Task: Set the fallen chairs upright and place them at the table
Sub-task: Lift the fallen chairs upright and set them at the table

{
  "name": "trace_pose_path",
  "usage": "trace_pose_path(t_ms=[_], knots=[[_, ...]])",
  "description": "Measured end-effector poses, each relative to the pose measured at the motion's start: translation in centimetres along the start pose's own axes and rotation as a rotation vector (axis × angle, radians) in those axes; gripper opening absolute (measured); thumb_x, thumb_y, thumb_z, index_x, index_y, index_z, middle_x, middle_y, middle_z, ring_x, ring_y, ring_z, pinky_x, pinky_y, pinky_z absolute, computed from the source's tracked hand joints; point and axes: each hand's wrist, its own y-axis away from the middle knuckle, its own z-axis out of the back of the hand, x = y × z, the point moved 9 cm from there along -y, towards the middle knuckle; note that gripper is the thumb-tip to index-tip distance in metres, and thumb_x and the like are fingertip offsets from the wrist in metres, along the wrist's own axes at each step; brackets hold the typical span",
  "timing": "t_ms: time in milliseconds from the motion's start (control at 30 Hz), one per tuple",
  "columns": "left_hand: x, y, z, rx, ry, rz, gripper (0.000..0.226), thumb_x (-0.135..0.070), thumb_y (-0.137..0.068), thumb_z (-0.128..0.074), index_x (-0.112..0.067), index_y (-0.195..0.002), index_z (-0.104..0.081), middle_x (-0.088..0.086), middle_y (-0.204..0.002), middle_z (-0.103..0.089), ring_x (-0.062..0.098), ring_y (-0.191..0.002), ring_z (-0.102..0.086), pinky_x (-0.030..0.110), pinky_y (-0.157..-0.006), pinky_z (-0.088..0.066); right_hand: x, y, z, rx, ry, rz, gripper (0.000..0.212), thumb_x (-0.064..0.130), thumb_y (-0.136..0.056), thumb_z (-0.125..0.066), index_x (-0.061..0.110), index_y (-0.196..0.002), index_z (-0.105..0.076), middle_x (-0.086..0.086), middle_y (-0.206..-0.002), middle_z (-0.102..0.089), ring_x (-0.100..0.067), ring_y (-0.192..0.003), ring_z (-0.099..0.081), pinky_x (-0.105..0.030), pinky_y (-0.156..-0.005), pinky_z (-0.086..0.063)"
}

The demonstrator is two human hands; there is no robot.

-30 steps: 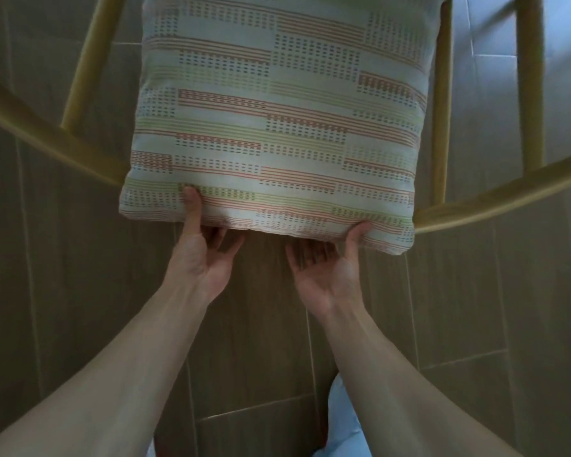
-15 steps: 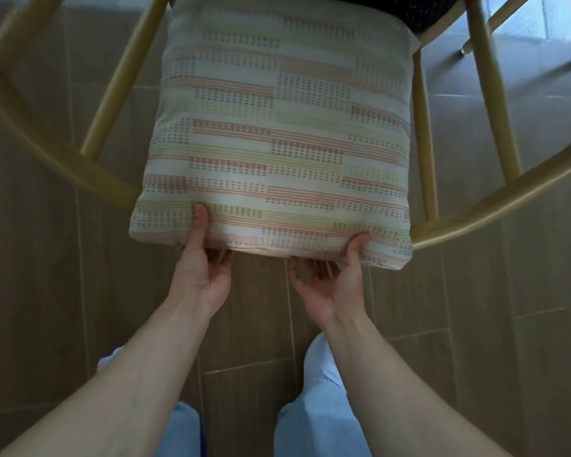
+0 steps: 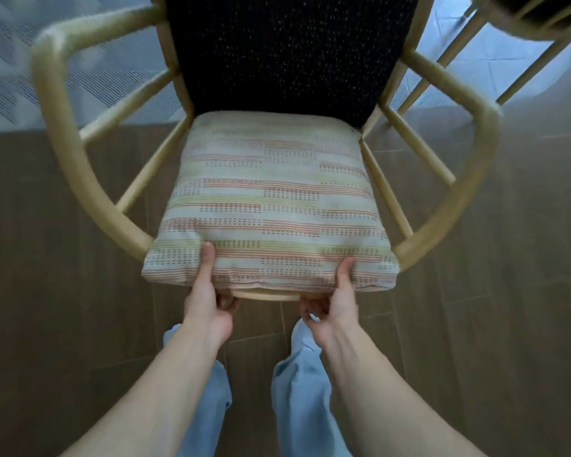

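Note:
A pale wooden armchair with a curved armrest rail fills the head view, seen from above and behind its back. A striped cream cushion leans against the chair's back, above a dark speckled seat. My left hand grips the cushion's near edge together with the wooden top rail, thumb on the fabric and fingers curled underneath. My right hand holds the same edge in the same way, a little to the right.
Brown wood-look floor tiles lie under and around the chair. A pale patterned rug covers the floor at the far left. Part of a second wooden chair shows at the top right. My legs in light-blue trousers stand directly below.
The chair has swung away from me, so its dark seat and both armrests have come into view. Both hands have kept their grip on the cushion edge.

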Motion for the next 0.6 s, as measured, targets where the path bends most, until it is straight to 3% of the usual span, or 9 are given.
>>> trace_pose_path(t_ms=[100,200,267,333,500,600], knots=[[-1.5,4.8,-1.4,-0.039,-0.037,-0.001,0.064,-0.052,-0.065,-0.087,-0.020,-0.112,-0.059,0.006,-0.112,-0.073,0.025,-0.101,-0.069,0.044,-0.087,-0.055,3.4,4.5,0.4,-0.096,0.053,0.042,0.073,0.079,-0.066,-0.072,0.018,-0.105,-0.060,-0.005,-0.102,-0.072,-0.024,-0.090,-0.068,-0.034,-0.066,-0.058],[-3.4,9.5,-3.5,-0.040,-0.068,-0.016,0.069,-0.053,-0.065,-0.088,-0.021,-0.118,-0.057,0.007,-0.114,-0.071,0.027,-0.102,-0.068,0.047,-0.089,-0.056,7.6,9.1,0.2,-0.162,0.098,0.107,0.060,0.078,-0.069,-0.071,0.024,-0.090,-0.055,0.000,-0.093,-0.070,-0.021,-0.087,-0.066,-0.034,-0.069,-0.057],[-5.2,12.4,-5.4,-0.026,-0.107,-0.041,0.070,-0.055,-0.066,-0.087,-0.021,-0.120,-0.058,0.007,-0.113,-0.071,0.027,-0.101,-0.068,0.045,-0.080,-0.057,10.6,11.8,-0.5,-0.183,0.134,0.144,0.059,0.078,-0.070,-0.071,0.023,-0.088,-0.057,0.002,-0.088,-0.071,-0.018,-0.081,-0.065,-0.030,-0.061,-0.052],[-7.3,14.7,-6.9,-0.044,-0.144,-0.069,0.060,-0.055,-0.066,-0.087,-0.022,-0.108,-0.059,0.006,-0.108,-0.071,0.027,-0.097,-0.068,0.042,-0.071,-0.057,13.2,13.8,-1.3,-0.216,0.172,0.160,0.063,0.080,-0.069,-0.070,0.020,-0.087,-0.059,0.000,-0.086,-0.070,-0.017,-0.075,-0.065,-0.029,-0.055,-0.049],[-13.1,17.8,-12.3,-0.039,-0.218,-0.109,0.051,-0.053,-0.069,-0.087,-0.023,-0.095,-0.056,0.008,-0.103,-0.070,0.028,-0.090,-0.069,0.048,-0.075,-0.061,19.4,16.3,-5.9,-0.127,0.281,0.148,0.069,0.077,-0.071,-0.072,0.017,-0.104,-0.059,-0.006,-0.097,-0.069,-0.025,-0.086,-0.070,-0.027,-0.048,-0.053],[-16.0,18.1,-16.1,-0.067,-0.229,-0.151,0.051,-0.054,-0.068,-0.087,-0.022,-0.090,-0.054,0.006,-0.098,-0.069,0.027,-0.086,-0.070,0.043,-0.067,-0.061,23.4,16.5,-8.9,-0.080,0.283,0.152,0.061,0.069,-0.070,-0.079,0.018,-0.096,-0.057,-0.009,-0.101,-0.067,-0.028,-0.086,-0.070,-0.025,-0.042,-0.050]])
